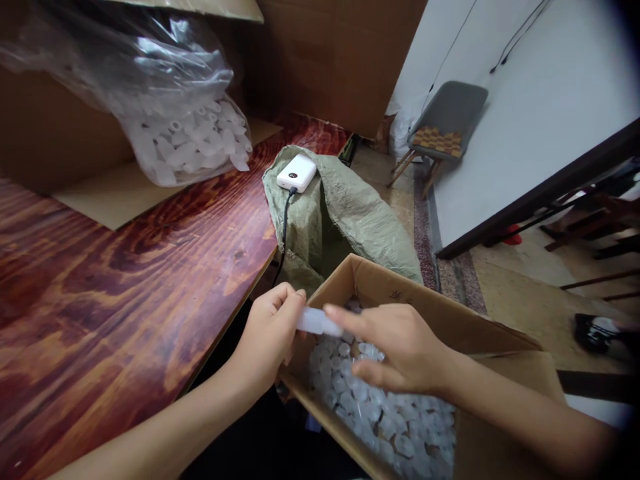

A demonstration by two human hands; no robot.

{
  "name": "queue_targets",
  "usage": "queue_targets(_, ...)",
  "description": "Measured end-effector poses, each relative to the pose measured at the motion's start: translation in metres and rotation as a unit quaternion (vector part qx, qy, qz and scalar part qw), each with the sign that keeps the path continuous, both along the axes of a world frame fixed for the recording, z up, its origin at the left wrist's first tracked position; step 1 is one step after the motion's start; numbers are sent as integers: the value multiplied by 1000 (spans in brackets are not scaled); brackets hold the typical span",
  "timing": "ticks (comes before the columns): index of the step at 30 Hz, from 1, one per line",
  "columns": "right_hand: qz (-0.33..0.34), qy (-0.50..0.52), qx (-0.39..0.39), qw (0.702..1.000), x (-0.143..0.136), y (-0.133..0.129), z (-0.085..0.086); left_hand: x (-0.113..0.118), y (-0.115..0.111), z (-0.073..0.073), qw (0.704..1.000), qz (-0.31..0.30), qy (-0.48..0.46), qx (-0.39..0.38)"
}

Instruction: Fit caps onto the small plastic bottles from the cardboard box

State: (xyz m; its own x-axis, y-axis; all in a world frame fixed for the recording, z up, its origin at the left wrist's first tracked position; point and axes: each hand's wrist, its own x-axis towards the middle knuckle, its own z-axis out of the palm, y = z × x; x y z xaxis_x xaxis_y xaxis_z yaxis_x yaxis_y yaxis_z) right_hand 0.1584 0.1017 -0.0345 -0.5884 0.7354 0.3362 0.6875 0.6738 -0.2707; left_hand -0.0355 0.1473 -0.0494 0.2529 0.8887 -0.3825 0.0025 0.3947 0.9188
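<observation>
Power bank (297, 173) on green sack (350, 220)

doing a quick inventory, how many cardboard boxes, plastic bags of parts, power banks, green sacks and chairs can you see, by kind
cardboard boxes: 2, one under the hands, one on the table
clear plastic bags of white parts: 1
white power banks: 1
green woven sacks: 1
grey chairs: 1
total: 6
The loose white parts in the near box are too many to count.
</observation>
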Motion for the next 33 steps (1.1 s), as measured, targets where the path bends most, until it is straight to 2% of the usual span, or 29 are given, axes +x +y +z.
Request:
queue_targets(2,-43,15,-33,998,1,1,-1,1,0,1,1000,0,2,0)
queue_targets(4,-35,21,5,999,-2,2,0,1,0,1,1000,-10,8,6)
queue_targets(7,-12,-30,73,997,-14,-1,2,0,-1,-1,999,-24,21,12)
queue_targets(9,-37,-59,50,996,-23,-2,4,-1,-2,-3,999,-26,29,17)
queue_targets(10,-60,-51,7,997,-27,-3,5,-1,-2,-3,999,-26,33,20)
queue_targets(12,-113,4,-131,985,-31,-5,9,-1,-3,-3,998,-30,40,26)
queue_targets(14,-152,76,-268,948,-32,-5,13,-2,-6,-2,997,-40,51,41)
queue_targets(16,-158,117,-337,921,-30,-4,18,-1,-9,0,994,-55,64,72)
queue_targets(18,-132,131,-358,915,-26,-2,23,-1,-11,2,991,-72,60,96)
queue_targets(20,-74,141,-348,924,-21,-2,26,0,-10,4,995,-63,5,76)
queue_targets(23,31,147,-329,932,-16,-1,32,1,-1,4,993,7,-113,-20)
queue_targets(25,65,144,-332,930,-15,2,35,1,6,4,984,59,-145,-79)
queue_targets(26,46,147,-331,931,-15,4,36,1,10,4,982,75,-146,-96)
queue_targets(27,-1,160,-323,933,-14,8,37,1,12,3,981,85,-143,-103)
queue_targets(29,-149,196,-296,923,-11,17,35,0,13,3,982,86,-131,-104)
queue_targets(31,-280,207,-267,899,-5,27,30,0,11,2,986,78,-119,-87)
queue_targets(33,-323,192,-255,891,2,34,24,1,8,1,989,69,-104,-72)
